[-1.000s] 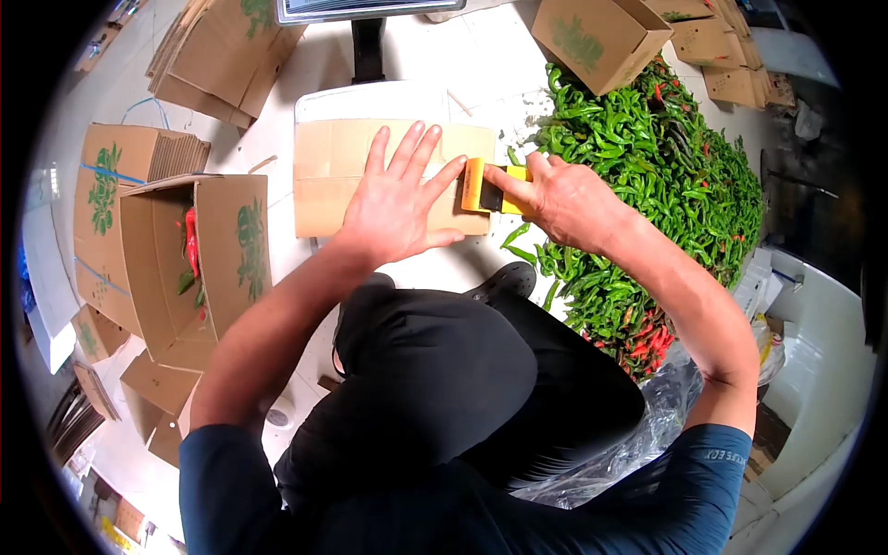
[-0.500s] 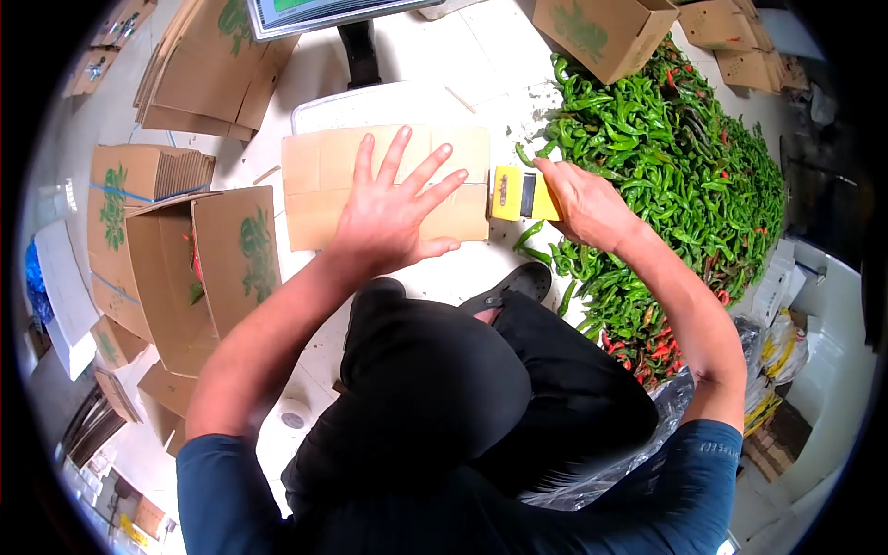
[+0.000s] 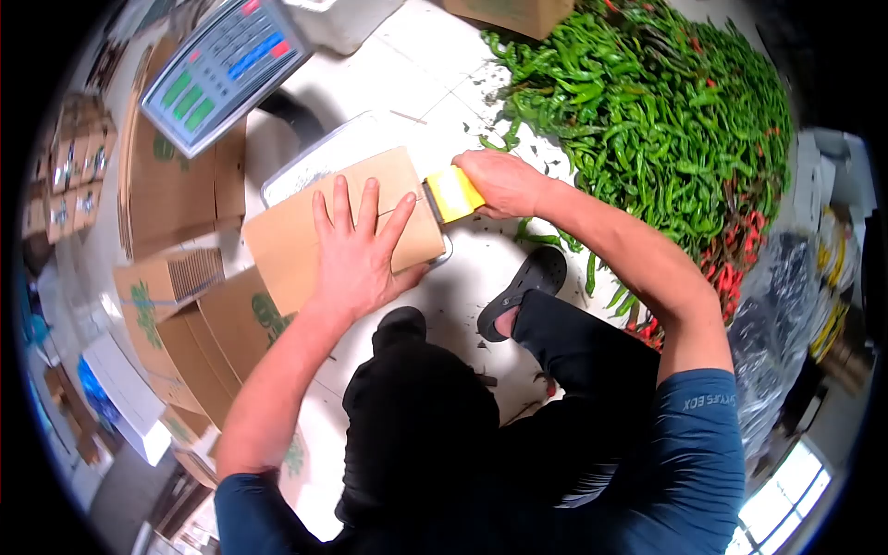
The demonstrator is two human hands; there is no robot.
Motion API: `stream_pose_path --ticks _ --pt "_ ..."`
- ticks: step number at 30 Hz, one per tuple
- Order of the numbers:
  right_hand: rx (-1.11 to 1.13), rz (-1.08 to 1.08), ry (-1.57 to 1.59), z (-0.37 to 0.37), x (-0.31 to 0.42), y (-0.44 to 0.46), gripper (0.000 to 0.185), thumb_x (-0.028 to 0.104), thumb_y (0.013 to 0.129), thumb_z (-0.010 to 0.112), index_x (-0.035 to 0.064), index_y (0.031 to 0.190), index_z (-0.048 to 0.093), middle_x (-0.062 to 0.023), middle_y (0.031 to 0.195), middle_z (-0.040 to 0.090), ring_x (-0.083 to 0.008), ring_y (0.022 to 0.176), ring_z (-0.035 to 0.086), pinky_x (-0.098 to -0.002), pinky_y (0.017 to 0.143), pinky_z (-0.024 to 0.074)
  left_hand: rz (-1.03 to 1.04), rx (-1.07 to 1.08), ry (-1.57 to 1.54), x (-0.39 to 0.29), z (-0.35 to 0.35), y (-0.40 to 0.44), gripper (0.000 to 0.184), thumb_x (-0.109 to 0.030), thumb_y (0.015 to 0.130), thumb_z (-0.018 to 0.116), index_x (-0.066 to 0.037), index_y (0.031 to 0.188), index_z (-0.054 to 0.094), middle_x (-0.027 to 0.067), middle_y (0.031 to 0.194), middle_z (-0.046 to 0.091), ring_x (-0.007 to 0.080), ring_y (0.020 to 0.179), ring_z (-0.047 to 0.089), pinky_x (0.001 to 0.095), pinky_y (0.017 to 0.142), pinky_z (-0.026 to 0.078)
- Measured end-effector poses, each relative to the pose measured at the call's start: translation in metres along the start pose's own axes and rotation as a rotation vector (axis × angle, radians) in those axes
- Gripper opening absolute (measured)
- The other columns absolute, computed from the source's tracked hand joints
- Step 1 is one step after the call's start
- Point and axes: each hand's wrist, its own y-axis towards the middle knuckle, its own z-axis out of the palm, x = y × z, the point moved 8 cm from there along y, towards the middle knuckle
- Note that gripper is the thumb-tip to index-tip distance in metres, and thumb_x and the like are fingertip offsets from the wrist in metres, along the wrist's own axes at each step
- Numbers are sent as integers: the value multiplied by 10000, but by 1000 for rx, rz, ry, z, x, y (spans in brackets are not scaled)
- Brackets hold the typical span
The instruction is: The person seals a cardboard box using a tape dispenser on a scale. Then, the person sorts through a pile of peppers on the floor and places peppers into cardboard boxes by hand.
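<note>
A closed cardboard box (image 3: 287,245) rests on the platform of a scale (image 3: 314,153), its top flaps folded down. My left hand (image 3: 356,254) lies flat on the box top with its fingers spread. In my right hand (image 3: 504,183) is a yellow tape dispenser (image 3: 454,194), gripped from its right side. The dispenser's dark front edge meets the right edge of the box. Whether tape is stuck to the box there, I cannot make out.
A large heap of green peppers (image 3: 638,120) spreads over the floor at the right, with red ones (image 3: 740,264) along its edge. The scale's display (image 3: 222,74) stands at upper left. Flattened cartons (image 3: 180,176) and an open carton (image 3: 208,324) are on the left.
The view has turned and shifted, so the box appears tilted and further left. My right hand has brought the tape dispenser against the box's right edge. My left hand stays spread on top.
</note>
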Motion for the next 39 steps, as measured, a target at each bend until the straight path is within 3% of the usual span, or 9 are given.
stream_pose_path --ticks 5,10,20,23,24,27,35,37,39 --pt "-8 -66 131 5 4 -6 485 134 781 754 0 1178 509 -209 1070 615 -419 1010 611 -477 914 490 0 -1 90 -15 18 3 945 -669 777 666 -173 1542 416 242 1586 287 513 1490 138 769 1109 109" --pt "-8 -133 20 9 11 -1 539 138 765 775 9 1205 491 -177 1080 563 -379 951 651 -464 782 560 15 73 181 -18 25 9 1000 -659 772 677 -136 1565 364 181 1647 229 491 1515 97 751 1126 82" --pt "7 -35 -154 68 -27 12 329 155 837 681 16 1125 608 -180 994 662 -362 924 695 -489 805 568 15 51 188 -22 30 10 903 -669 817 634 -176 1540 411 200 1641 229 513 1507 103 757 1124 79" --pt "455 113 -465 69 -4 31 399 234 825 715 76 1190 674 -177 1081 711 -350 1003 703 -539 847 562 -3 110 235 -25 28 11 976 -622 796 686 -137 1568 338 186 1659 187 470 1527 73 697 1163 67" --pt "639 160 -615 63 7 29 429 333 854 704 155 1245 697 -113 1184 724 -319 1084 691 -587 903 528 2 108 236 -26 27 12 975 -623 799 682 -135 1569 334 188 1658 187 471 1527 74 691 1167 68" --pt "995 180 -834 59 20 25 413 395 896 660 182 1248 692 -52 1210 721 -289 1102 684 -563 921 515 11 107 243 -26 26 11 973 -625 810 670 -129 1572 325 195 1655 189 472 1526 75 675 1178 70" --pt "1078 311 -937 73 26 34 445 455 961 526 202 1302 661 -10 1312 678 -238 1201 636 -547 1012 449 45 66 247 -31 19 6 941 -700 862 558 -127 1576 337 204 1643 224 501 1507 115 684 1177 91" --pt "1062 176 -1129 110 -12 49 459 374 910 654 177 1325 650 1 1265 700 -226 1136 672 -518 948 508 45 72 278 -27 22 2 936 -717 878 527 -132 1582 330 195 1653 212 496 1511 116 681 1182 88" --pt "718 432 -734 85 -5 47 419 317 876 710 168 1266 676 -32 1250 710 -248 1101 692 -490 894 542 49 58 263 -23 20 -2 816 -641 956 464 -133 1581 336 163 1664 214 488 1514 126 669 1189 94"
